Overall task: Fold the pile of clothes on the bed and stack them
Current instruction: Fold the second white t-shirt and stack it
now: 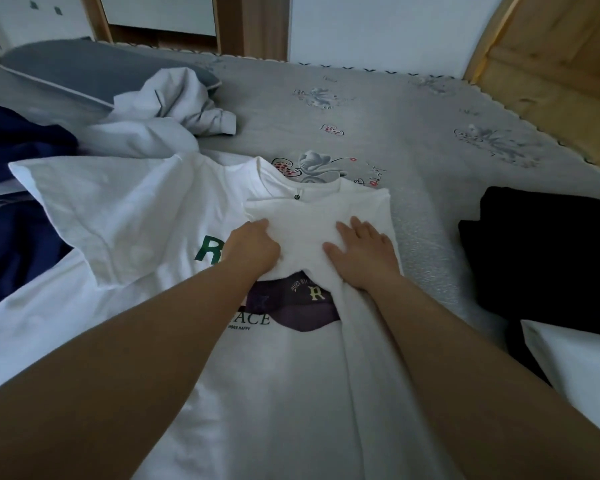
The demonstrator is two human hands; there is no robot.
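A white T-shirt (125, 216) with green letters and a dark purple print lies front up on the bed, collar away from me. Its right side and sleeve are folded over onto the chest. My left hand (253, 247) rests on the inner edge of that folded sleeve, with fingers curled into the cloth. Flat on the fold near the shirt's right edge lies my right hand (362, 252), its fingers straight. The left sleeve is spread out to the left.
A crumpled light grey garment (174, 109) and a dark blue one (18, 147) lie at the left, by a grey pillow (66, 71). A black folded garment (548, 258) and something white (575, 358) lie at the right. The grey flowered bedspread (413, 126) stretches beyond; a wooden door (551, 57) stands far right.
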